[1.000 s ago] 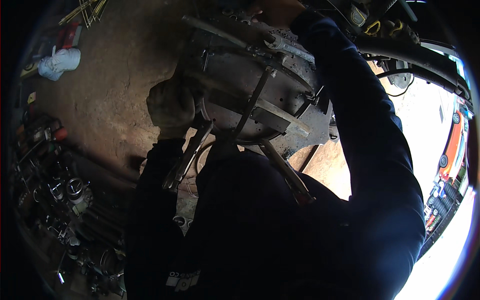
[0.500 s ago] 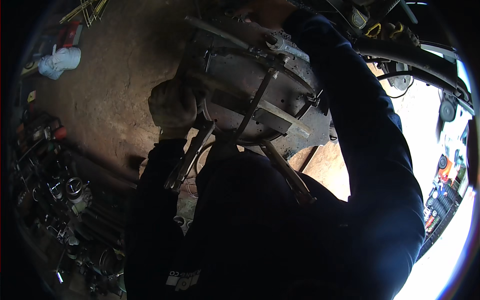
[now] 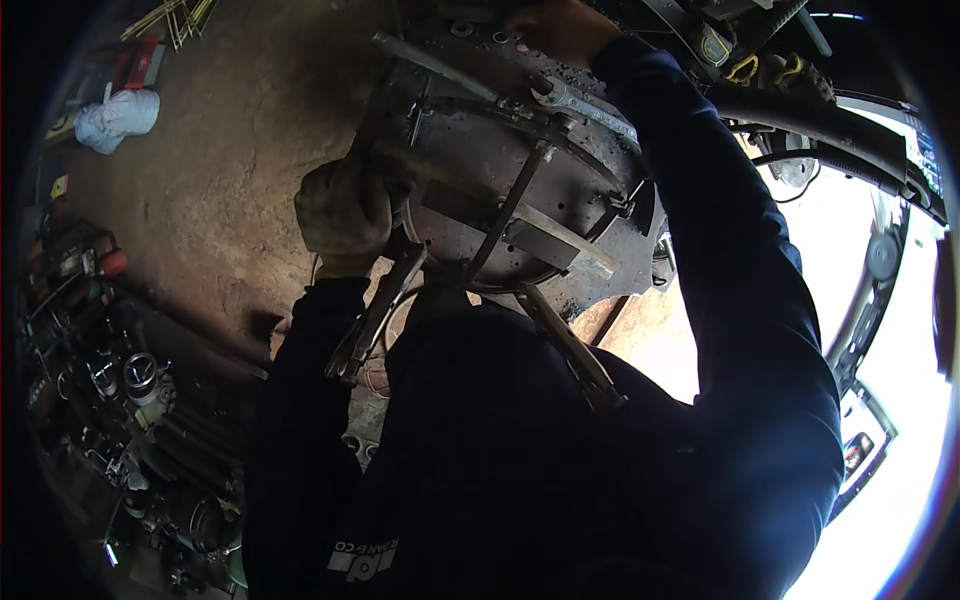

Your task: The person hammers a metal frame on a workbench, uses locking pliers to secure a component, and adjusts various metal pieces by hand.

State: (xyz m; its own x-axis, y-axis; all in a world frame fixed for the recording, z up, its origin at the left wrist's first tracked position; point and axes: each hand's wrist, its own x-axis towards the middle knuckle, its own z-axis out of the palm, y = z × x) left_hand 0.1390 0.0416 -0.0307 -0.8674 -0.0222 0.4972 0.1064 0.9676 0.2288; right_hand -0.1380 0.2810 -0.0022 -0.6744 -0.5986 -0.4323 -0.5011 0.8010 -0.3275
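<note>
In front of me stands a large dark metal plate (image 3: 480,150) with a round centre, holes and flat bars fixed across it. My left hand (image 3: 345,210), in a grey work glove, is closed in a fist at the plate's left edge; what lies inside it is hidden. At the plate's far edge is my right hand (image 3: 565,35), its fingers mostly lost in shadow beside small rings or holes. A steel wrench (image 3: 585,105) rests on the plate near my right forearm. Two locking pliers, one on the left (image 3: 375,315) and one on the right (image 3: 570,345), stick out toward me.
Several metal parts and tools (image 3: 140,380) crowd the left side. A pale cloth bundle (image 3: 117,120) and thin yellow rods (image 3: 172,20) lie on the brown floor at the far left. A thick black tube (image 3: 810,115) and yellow-trimmed gloves (image 3: 770,70) are at the far right.
My right hand and forearm have shifted slightly right and away from me, showing more of the plate's far edge. My left hand stays closed in the same place.
</note>
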